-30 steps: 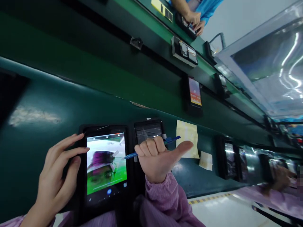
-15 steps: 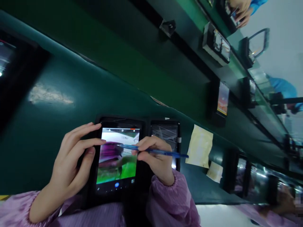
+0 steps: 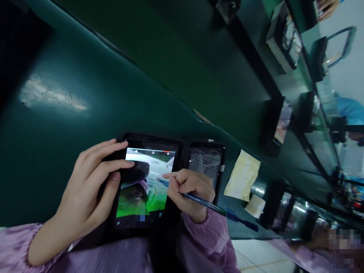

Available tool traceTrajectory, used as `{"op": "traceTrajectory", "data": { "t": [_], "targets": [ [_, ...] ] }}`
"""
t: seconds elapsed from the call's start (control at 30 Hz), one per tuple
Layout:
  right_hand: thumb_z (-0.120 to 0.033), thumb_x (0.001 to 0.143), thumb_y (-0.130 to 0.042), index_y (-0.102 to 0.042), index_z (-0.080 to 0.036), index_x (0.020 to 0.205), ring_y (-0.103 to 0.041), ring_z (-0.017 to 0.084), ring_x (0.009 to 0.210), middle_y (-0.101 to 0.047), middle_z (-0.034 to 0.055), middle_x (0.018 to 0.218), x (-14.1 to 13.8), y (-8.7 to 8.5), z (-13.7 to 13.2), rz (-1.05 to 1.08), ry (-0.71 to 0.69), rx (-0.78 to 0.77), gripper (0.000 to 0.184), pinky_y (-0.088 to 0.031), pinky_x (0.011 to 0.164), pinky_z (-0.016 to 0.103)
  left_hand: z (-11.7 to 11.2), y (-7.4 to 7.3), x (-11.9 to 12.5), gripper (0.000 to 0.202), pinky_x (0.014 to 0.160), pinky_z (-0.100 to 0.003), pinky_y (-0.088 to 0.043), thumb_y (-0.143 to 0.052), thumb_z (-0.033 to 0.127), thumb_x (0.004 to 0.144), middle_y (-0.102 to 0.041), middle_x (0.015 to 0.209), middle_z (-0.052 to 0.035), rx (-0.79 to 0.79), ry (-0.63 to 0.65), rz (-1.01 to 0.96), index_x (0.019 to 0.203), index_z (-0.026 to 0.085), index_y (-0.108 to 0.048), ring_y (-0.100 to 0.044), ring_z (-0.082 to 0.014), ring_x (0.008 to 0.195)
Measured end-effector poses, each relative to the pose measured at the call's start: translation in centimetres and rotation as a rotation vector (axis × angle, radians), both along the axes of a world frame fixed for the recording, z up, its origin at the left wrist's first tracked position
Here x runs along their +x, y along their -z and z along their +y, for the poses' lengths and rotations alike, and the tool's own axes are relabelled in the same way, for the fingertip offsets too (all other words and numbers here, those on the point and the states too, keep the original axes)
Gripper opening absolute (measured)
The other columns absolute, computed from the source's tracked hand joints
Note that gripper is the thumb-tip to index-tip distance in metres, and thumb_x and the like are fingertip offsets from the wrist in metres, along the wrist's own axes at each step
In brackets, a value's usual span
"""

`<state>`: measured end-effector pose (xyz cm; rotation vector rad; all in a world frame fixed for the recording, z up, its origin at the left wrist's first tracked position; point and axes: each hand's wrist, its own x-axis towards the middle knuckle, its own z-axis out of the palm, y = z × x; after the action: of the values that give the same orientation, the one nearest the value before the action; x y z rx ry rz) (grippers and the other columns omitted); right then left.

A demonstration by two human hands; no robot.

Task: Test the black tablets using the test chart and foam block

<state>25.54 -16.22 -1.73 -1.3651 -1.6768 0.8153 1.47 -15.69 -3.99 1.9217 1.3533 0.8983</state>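
Observation:
A tablet [image 3: 162, 161] lies in front of me, its lit screen showing a live camera picture with green at the bottom. My left hand [image 3: 85, 185] is open at its left side, with fingertips on the frame and the screen's edge. In my right hand [image 3: 192, 189] is a blue pen [image 3: 207, 204], its tip over the right half of the screen and its far end pointing down to the right. My right index finger stretches over the screen; I cannot tell whether it touches. A second, dark-screened device [image 3: 206, 157] is partly hidden behind my right hand.
Right of the devices lie a yellowish paper slip [image 3: 243, 176] and a smaller paper piece [image 3: 255, 206]. A dark green bench [image 3: 93, 125] spans the view. Beyond it, a line carries an opened device [image 3: 286, 40] and a phone [image 3: 283, 123]. A co-worker's hand [image 3: 327, 8] shows top right.
The pen has swung so its back end points lower right, and my right index finger now extends over the screen. The camera picture on the tablet differs. The view has shifted slightly.

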Motion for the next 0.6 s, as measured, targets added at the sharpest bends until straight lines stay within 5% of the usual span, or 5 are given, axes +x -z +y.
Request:
{"op": "traceTrajectory", "data": {
  "t": [0.6],
  "targets": [
    [0.003, 0.078, -0.069, -0.034, -0.024, 0.063, -0.079, 0.017, 0.063, -0.045, -0.0090, 0.055, 0.16, 0.30, -0.25, -0.032, -0.007, -0.003, 0.047, -0.056, 0.044, 0.016, 0.01, -0.31, 0.06, 0.032, 0.116, -0.051, -0.043, -0.054, 0.007, 0.098, -0.064, 0.145, -0.0079, -0.019, 0.014, 0.026, 0.120, 0.026, -0.066, -0.053, -0.0300, 0.145]
  ]
}}
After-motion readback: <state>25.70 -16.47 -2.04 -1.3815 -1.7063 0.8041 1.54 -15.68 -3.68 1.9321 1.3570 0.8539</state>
